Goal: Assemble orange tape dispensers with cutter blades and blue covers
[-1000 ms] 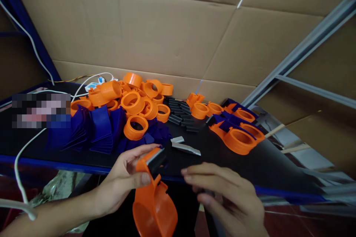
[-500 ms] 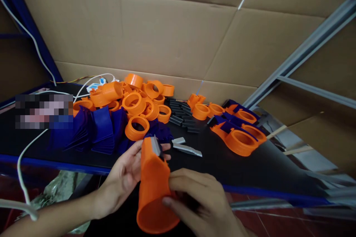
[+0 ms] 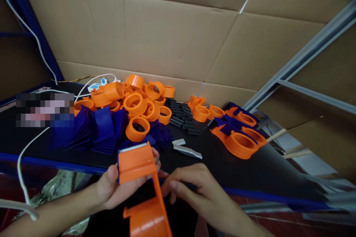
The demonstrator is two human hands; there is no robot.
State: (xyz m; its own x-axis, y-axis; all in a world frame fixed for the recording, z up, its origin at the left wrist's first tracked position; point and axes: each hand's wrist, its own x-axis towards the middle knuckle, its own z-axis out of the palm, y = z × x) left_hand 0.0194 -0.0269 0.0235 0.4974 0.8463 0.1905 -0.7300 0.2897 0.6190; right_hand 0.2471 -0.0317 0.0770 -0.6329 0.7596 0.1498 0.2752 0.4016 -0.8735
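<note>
A black table [image 3: 236, 174] is standing beyond both hands. The left hand [image 3: 116, 194] is gripping an orange dispenser [image 3: 136, 166]; the right hand [image 3: 197, 189], half-curled, is lying just beside it, its hold unclear. From slipping grip, the toothed blade [image 3: 133, 147] could be scratching the left hand.

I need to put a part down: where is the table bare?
The black tabletop is bare between the orange-and-blue assemblies and the blue front edge, continuing left toward the pale strips. The left and back centre are crowded with orange rings, blue sheets and black pieces.
</note>
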